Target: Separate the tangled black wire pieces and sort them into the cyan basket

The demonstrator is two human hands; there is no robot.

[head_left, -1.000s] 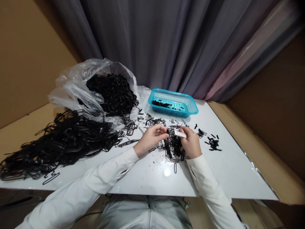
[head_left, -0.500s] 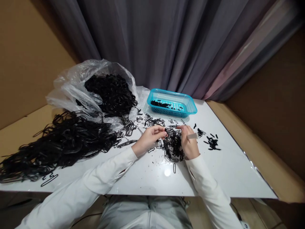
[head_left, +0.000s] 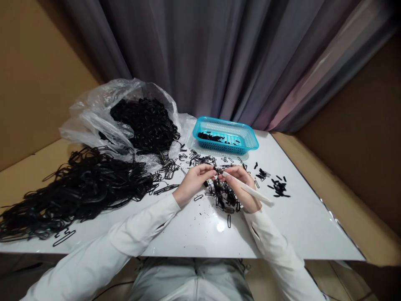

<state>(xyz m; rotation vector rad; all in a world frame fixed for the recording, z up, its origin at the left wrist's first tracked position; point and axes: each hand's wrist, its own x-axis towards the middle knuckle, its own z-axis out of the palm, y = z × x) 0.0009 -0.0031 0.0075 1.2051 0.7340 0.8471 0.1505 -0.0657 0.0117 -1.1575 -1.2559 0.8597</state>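
Note:
My left hand (head_left: 196, 180) is closed in a pinch on a small black rubber part (head_left: 216, 170) at the middle of the table. Close against its fingertips, my right hand (head_left: 242, 186) grips a slim, pale, pen-like tool (head_left: 250, 190). The tool's tip points at the black part; its exact kind I cannot make out. Beneath both hands lies a heap of thin black rubber loops (head_left: 224, 196), with more scattered loops (head_left: 200, 159) just beyond.
A blue mesh basket (head_left: 250, 143) holding black pieces stands at the back. Small black pieces (head_left: 280, 187) lie to the right. On the left are a large pile of black loops (head_left: 103, 184) and a clear plastic bag (head_left: 94, 108) full of black parts.
My right hand has turned and moved left to meet the left fingertips. Its pale tool now shows lengthwise, slanting down to the right. The left hand has barely moved.

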